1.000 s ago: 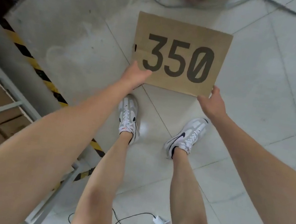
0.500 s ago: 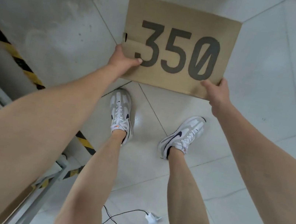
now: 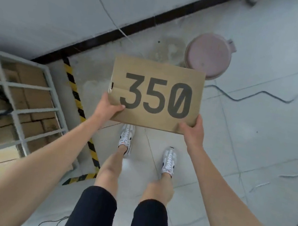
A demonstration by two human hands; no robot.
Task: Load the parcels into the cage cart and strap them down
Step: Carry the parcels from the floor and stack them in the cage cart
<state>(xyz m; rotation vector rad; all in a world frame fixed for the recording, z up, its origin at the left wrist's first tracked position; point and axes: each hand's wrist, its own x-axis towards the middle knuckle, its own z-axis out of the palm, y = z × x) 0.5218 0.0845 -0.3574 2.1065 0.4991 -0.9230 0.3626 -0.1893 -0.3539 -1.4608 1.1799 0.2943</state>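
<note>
Presently we note the cage cart (image 3: 29, 86) at left, stacked with brown cartons (image 3: 31, 99). We hold the parcel marked 350 (image 3: 158, 71) above the floor, clear of the cart. Left hand (image 3: 105, 109) and right hand (image 3: 193, 132) take its near corners, fingers (image 3: 119, 106) clamped on cardboard.

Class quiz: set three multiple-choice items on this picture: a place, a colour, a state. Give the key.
1. The cage cart stands: A) on the person's right B) on the person's left C) straight ahead.
2. The round tub is: A) green B) black C) pink.
3. The 350 box is: A) on the floor B) in the cart C) held in the air.
Answers: 1B, its bars fill the left edge; 2C, it is pale pink; 3C, left hand and right hand grip its near corners, clear of the floor.
</note>
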